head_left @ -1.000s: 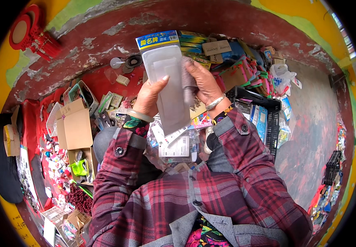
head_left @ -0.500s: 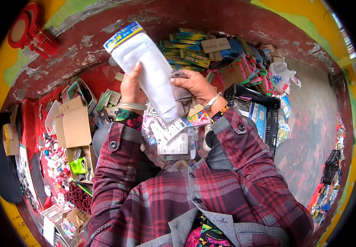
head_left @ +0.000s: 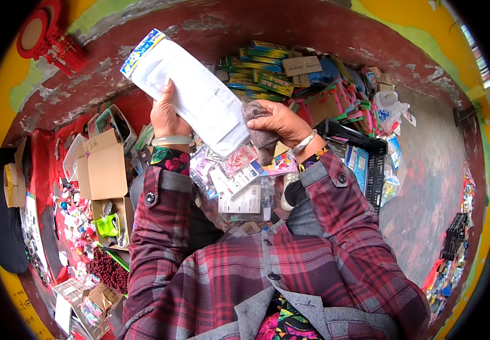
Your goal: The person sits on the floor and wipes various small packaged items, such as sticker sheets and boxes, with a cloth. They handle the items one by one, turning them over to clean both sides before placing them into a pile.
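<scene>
A long white packet (head_left: 194,90) with a blue and yellow header is held up at a slant in front of me. My left hand (head_left: 168,116) grips its lower left side, thumb across the front. Bunched in my right hand (head_left: 284,124) is a grey-brown cloth (head_left: 261,122), pressed close to the packet's right edge; I cannot tell whether they touch. Below both hands lies a pile of flat plastic packages, among them a clear pack with a white label (head_left: 240,199) and a pinkish pack (head_left: 239,158).
Behind the hands are stacked yellow-green packages (head_left: 262,71). A black crate (head_left: 375,164) with blue packs stands at right. On the left are an open cardboard box (head_left: 106,164), a white basket (head_left: 75,156) and dark red beads (head_left: 108,271). A peeling red wall (head_left: 211,25) rises beyond.
The white packet has moved left and tilted further over, with my left hand on it. My right hand and the cloth have shifted slightly right and down.
</scene>
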Motion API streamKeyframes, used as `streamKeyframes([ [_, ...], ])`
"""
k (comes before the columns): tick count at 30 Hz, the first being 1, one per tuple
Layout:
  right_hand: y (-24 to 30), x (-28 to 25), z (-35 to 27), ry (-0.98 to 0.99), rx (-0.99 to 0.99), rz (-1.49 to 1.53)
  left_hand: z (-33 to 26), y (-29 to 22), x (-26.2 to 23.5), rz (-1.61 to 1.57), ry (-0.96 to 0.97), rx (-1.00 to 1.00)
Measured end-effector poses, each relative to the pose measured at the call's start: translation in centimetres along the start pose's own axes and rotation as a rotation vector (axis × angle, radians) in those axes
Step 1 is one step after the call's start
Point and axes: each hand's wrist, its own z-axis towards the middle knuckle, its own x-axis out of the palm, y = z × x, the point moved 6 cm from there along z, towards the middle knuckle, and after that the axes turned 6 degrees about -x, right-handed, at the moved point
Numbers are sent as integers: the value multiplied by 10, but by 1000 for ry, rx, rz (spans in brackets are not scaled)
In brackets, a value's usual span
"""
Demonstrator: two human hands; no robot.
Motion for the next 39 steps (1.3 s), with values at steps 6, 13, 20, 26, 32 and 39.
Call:
streamKeyframes([
  [6,31,-3,-9,-202,-332,-469,9,11,-11,64,49,-57],
  [13,31,68,-31,-208,-900,-1806,-27,61,24,-50,203,-179],
  [20,33,61,-30,-6,-672,-1069,1,47,-12,-134,35,-228],
  [26,56,-39,-28,-298,-325,298,3,29,-14,-146,85,-150],
  [32,58,-42,-25,-494,-454,323,-5,40,-4,-148,145,-311],
  [39,44,32,-19,-325,-757,-599,-28,70,18,-182,303,-470],
])
